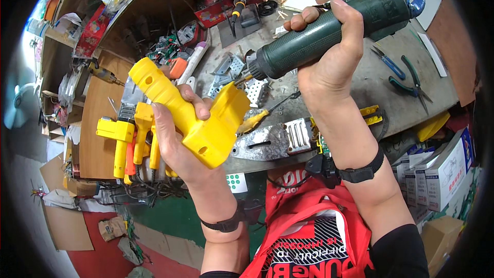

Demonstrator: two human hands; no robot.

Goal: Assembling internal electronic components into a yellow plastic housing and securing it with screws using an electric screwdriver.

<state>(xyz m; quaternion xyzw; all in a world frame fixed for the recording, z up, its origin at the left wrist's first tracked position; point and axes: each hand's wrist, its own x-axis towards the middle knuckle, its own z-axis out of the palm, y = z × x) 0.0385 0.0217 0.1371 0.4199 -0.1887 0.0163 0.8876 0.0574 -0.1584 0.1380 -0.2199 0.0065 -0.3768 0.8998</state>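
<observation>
My left hand [180, 146] is closed around a yellow plastic tool housing [198, 118], its round grip pointing up and to the left. In my right hand [334, 56] is a dark green electric screwdriver [309, 44], held nearly level with fingers wrapped round its body. The bit of the screwdriver points left and meets the upper edge of the housing, where the exact contact is too small to make out. Just below on the bench lies a yellow-handled screwdriver [253, 121], beside a silver metal plate with a slot [261, 143].
Blue-handled pliers [389, 64] and green-handled cutters [409, 80] lie at the right of the metal-topped bench. Several yellow tools with cords [119, 144] crowd the left edge. Perforated metal brackets [226, 72] sit behind the housing. White cartons [437, 175] stand at lower right.
</observation>
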